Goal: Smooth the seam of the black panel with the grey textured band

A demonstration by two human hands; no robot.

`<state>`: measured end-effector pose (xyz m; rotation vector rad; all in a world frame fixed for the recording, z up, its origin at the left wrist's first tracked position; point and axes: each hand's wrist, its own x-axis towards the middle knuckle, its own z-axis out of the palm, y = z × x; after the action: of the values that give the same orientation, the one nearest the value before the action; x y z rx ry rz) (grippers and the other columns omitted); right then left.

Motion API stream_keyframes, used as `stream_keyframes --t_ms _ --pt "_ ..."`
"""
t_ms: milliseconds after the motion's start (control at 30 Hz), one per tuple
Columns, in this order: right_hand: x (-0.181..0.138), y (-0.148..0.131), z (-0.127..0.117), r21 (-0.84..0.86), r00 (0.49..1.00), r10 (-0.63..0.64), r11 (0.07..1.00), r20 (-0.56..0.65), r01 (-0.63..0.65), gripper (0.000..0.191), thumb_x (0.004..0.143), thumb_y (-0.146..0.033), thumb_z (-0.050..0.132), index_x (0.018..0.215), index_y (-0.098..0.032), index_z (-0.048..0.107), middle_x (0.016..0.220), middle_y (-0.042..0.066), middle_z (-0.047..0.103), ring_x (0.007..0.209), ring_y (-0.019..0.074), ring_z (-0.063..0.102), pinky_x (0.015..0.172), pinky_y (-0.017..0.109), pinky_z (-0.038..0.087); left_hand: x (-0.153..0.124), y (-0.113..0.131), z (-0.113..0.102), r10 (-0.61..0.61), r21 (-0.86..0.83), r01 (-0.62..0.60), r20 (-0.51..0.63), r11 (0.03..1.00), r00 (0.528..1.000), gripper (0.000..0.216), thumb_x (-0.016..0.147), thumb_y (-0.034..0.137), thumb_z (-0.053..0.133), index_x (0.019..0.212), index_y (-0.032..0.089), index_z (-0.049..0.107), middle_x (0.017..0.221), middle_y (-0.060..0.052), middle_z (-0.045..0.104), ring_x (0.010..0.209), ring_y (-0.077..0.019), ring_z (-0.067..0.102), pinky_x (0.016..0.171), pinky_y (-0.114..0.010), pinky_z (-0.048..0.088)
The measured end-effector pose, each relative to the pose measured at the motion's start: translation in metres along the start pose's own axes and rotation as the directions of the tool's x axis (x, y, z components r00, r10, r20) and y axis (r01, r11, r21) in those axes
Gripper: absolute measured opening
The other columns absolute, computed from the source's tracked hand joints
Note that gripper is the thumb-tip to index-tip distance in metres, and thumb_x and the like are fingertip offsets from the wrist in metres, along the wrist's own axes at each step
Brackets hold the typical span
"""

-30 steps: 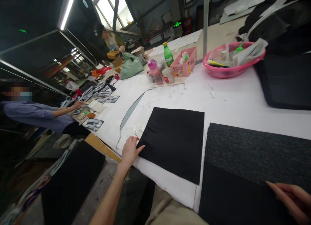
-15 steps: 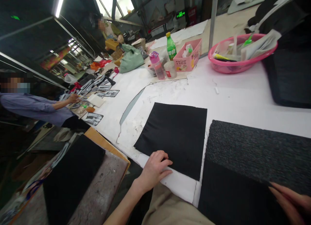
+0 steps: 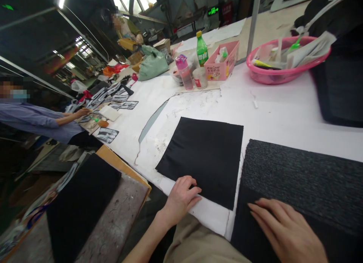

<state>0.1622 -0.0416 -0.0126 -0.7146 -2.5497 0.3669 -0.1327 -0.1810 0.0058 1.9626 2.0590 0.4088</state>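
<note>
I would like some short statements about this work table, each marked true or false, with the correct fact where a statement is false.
1. The left hand rests on the near edge of the square black cloth piece. True.
2. The right hand holds a pair of scissors. False: it lies flat and open on the dark grey textured fabric stack, holding nothing.
3. The round pink plastic basin is at the far side of the white paper-covered table. True.
4. The green plastic bottle lies on its side. False: it stands upright, beside the pink cardboard box.
5. Another person's hand reaches onto the table at the left. True.
</note>
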Motion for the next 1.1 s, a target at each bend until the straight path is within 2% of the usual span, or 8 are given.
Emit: stream_keyframes --t_ms 33,133,267,367,500,667,867,1100 --pt "0.009 -0.013 0.010 0.050 0.999 -0.015 0.999 0.044 0.013 0.036 0.107 -0.036 0.032 0.111 -0.029 0.067 0.120 0.002 0.058 0.109 0.0213 0.054 0.092 0.036 0.040 0.000 0.000 0.000 -0.004 0.001 0.004 0.001 1.000 1.000 0.015 0.089 0.026 0.064 0.103 0.021 0.063 0.108 -0.006 0.056 0.111 -0.0234 0.050 0.093 -0.040 0.042" --pt "0.027 -0.037 0.042 0.172 1.000 0.019 0.985 0.003 -0.019 0.039 0.108 -0.038 0.029 0.112 -0.031 0.067 0.128 0.002 0.055 0.122 0.0221 0.047 0.101 0.040 0.035 -0.001 0.001 0.001 -0.014 0.004 0.014 0.005 1.000 1.000 0.015 0.089 0.025 0.064 0.103 0.021 0.062 0.109 -0.006 0.056 0.110 -0.0234 0.050 0.092 -0.040 0.043" --pt "0.030 -0.044 0.065 0.205 1.000 0.012 0.979 -0.011 -0.009 0.035 0.107 -0.039 0.034 0.115 -0.032 0.066 0.137 0.004 0.048 0.130 0.0235 0.040 0.109 0.046 0.027 -0.001 0.002 0.002 -0.012 0.010 0.012 0.003 1.000 1.000 0.015 0.090 0.024 0.062 0.104 0.021 0.061 0.109 -0.007 0.056 0.111 -0.0242 0.050 0.092 -0.041 0.043" --pt "0.027 -0.043 0.068 0.198 1.000 0.009 0.980 0.018 -0.012 0.025 0.103 -0.034 0.046 0.118 -0.033 0.065 0.141 0.004 0.044 0.132 0.0248 0.037 0.112 0.049 0.024 -0.001 0.003 0.002 -0.013 0.015 0.013 0.003 1.000 1.000 0.016 0.090 0.024 0.062 0.105 0.021 0.061 0.109 -0.007 0.056 0.111 -0.0250 0.050 0.092 -0.042 0.044" --pt "0.025 -0.043 0.068 0.184 0.998 0.011 0.983 0.058 -0.022 0.025 0.098 -0.034 0.057 0.122 -0.035 0.063 0.145 0.004 0.039 0.133 0.0277 0.035 0.113 0.053 0.022 -0.002 0.004 0.001 -0.002 0.032 0.002 0.005 0.999 1.000 0.010 0.091 0.023 0.059 0.101 0.021 0.060 0.109 -0.007 0.056 0.112 -0.0259 0.049 0.091 -0.044 0.045" --pt "0.026 -0.043 0.066 0.234 0.998 0.023 0.972 0.052 -0.035 0.025 0.102 -0.033 0.049 0.123 -0.035 0.062 0.144 0.004 0.040 0.134 0.0276 0.034 0.113 0.054 0.021 -0.001 0.008 -0.002 0.009 0.062 -0.010 0.021 0.998 1.000 0.003 0.091 0.020 0.058 0.093 0.018 0.058 0.111 -0.007 0.056 0.114 -0.0259 0.048 0.094 -0.043 0.044" --pt "0.026 -0.042 0.067 0.261 0.999 0.021 0.965 0.032 -0.029 0.026 0.102 -0.031 0.046 0.121 -0.032 0.064 0.142 0.006 0.042 0.134 0.0274 0.034 0.112 0.055 0.022 0.000 0.014 -0.001 0.076 0.106 -0.078 0.028 0.991 0.997 0.030 0.090 0.013 0.055 0.119 0.019 0.057 0.113 -0.008 0.057 0.114 -0.0255 0.049 0.097 -0.044 0.045" --pt "0.026 -0.042 0.074 0.214 0.999 0.006 0.977 -0.053 0.006 0.024 0.102 -0.030 0.047 0.115 -0.031 0.067 0.137 0.007 0.047 0.130 0.0276 0.039 0.110 0.054 0.027 0.004 0.022 -0.001 0.152 0.106 -0.143 -0.082 0.984 0.985 0.024 0.087 0.010 0.053 0.107 0.019 0.063 0.101 -0.009 0.059 0.104 -0.0247 0.055 0.089 -0.044 0.050"
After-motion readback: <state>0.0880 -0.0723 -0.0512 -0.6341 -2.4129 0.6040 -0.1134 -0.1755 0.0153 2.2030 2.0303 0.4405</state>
